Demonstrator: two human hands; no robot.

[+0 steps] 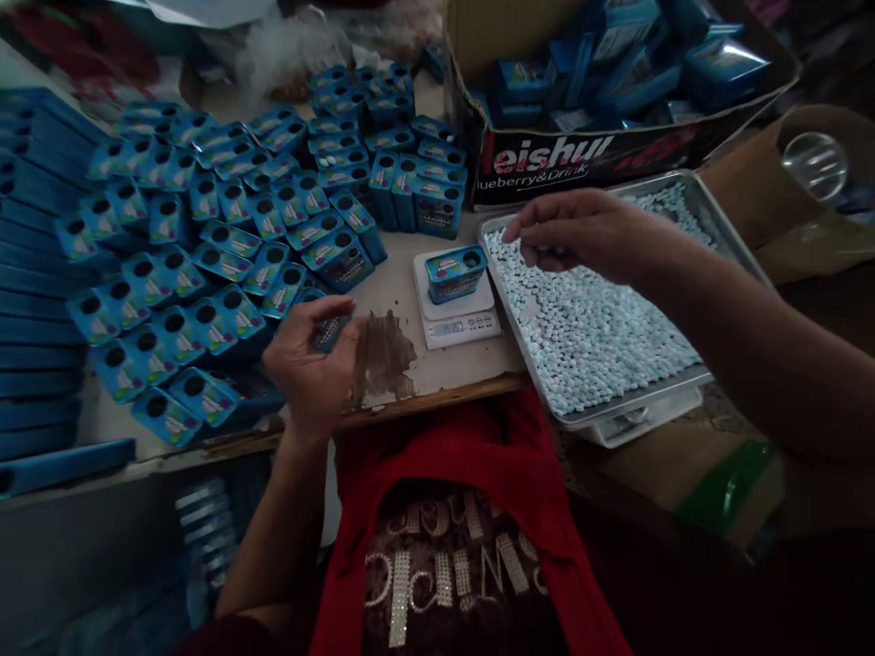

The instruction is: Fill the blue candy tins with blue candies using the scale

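Thumb and fingers of my left hand [318, 360] are wrapped round a small blue box [329, 333] at the table's front. My right hand [571, 228] hovers over the upper left of a metal tray [540, 387] holding many small pale-blue pieces [602, 337]. Its fingers are bent together; whatever they hold is too small to make out. Between my hands, another blue box [455, 275] stands on a white scale [465, 325] with a lit display. Left of the scale, many blue boxes with round dark openings [205, 319] stand in crowded groups.
Behind the tray is a black carton [581, 164] full of blue packages. Flat blue pieces are stacked at the far left [41, 301]. An open brown bag [766, 173] lies right of the tray. The worn wooden table edge [437, 397] runs in front.
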